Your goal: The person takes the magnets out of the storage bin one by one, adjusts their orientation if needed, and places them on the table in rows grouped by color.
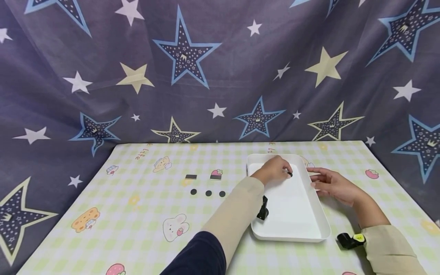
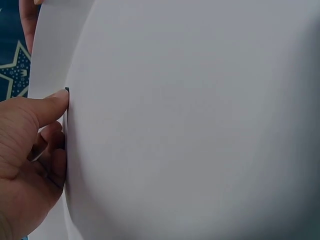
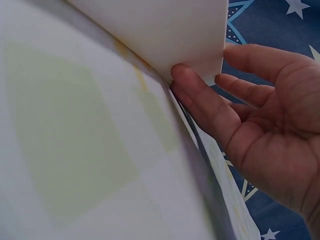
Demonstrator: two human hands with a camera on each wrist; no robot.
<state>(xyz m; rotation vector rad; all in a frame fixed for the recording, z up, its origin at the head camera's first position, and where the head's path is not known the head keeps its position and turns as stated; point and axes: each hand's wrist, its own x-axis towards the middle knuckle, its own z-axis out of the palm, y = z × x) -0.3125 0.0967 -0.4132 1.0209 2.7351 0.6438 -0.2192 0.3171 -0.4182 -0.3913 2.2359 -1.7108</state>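
Note:
A white rectangular tray [image 1: 292, 214] stands on the right half of the table. My left hand [image 1: 275, 170] reaches into its far part and pinches a small black disc [image 1: 290, 174] close to the tray floor. In the left wrist view only a thin dark edge of that disc [image 2: 67, 91] shows by the thumb tip. Outside the tray, my right hand [image 1: 337, 187] touches the right wall with extended fingers. The right wrist view shows its fingertips against the tray wall [image 3: 165, 30], low down near the tablecloth.
Left of the tray lie two black rectangles [image 1: 191, 177] [image 1: 215, 177], with three black discs [image 1: 208, 193] in a row nearer me. A checked tablecloth [image 1: 137, 236] covers the table. Behind it hangs a star-patterned curtain [image 1: 227, 68]. Black wrist cameras [image 1: 262, 209] [image 1: 350, 241] sit at both wrists.

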